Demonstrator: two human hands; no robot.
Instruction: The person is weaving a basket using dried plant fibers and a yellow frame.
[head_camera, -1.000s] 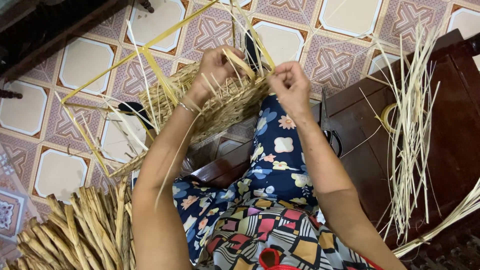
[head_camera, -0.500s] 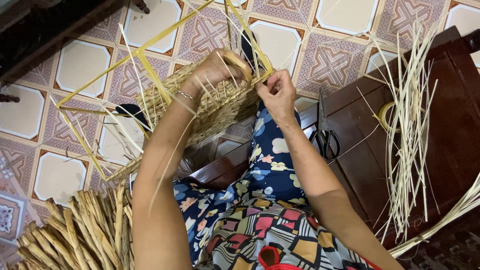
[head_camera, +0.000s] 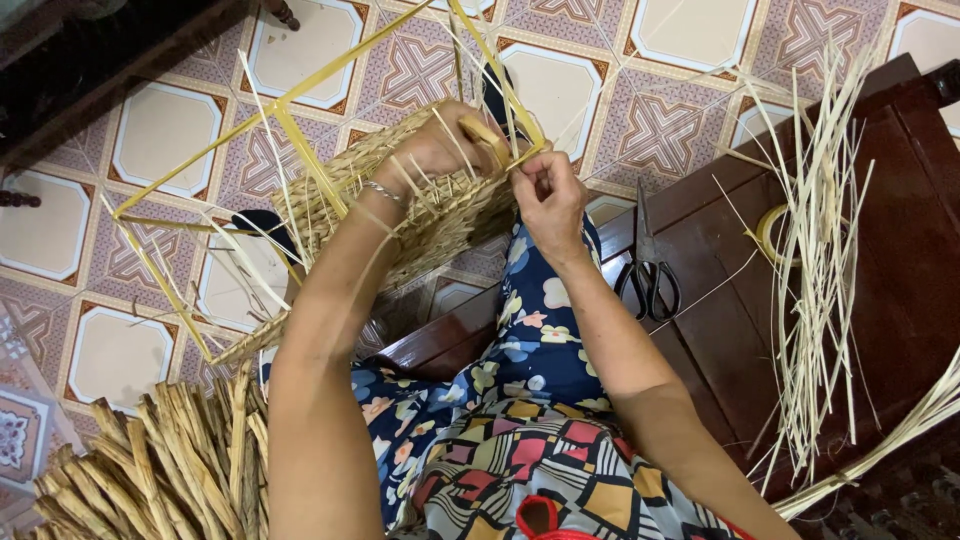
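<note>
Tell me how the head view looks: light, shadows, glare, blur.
Head view: even, soft light; only faint shadows under the woven basket and scissors. Mild sheen on the floor tiles, no harsh glare. Left hand and right hand are sharp, with no motion blur; straight tile lines show little distortion.

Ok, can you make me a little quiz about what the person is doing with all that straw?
1. True or false: the scissors are in the right hand.
2. What does the left hand rest on? A) the woven straw basket B) the scissors C) the floor tiles
3. Fill in: the loose pale strips lie on a dark wooden ____.

Key:
1. False: they lie on the bench, apart from both hands.
2. A.
3. Bench.
</note>
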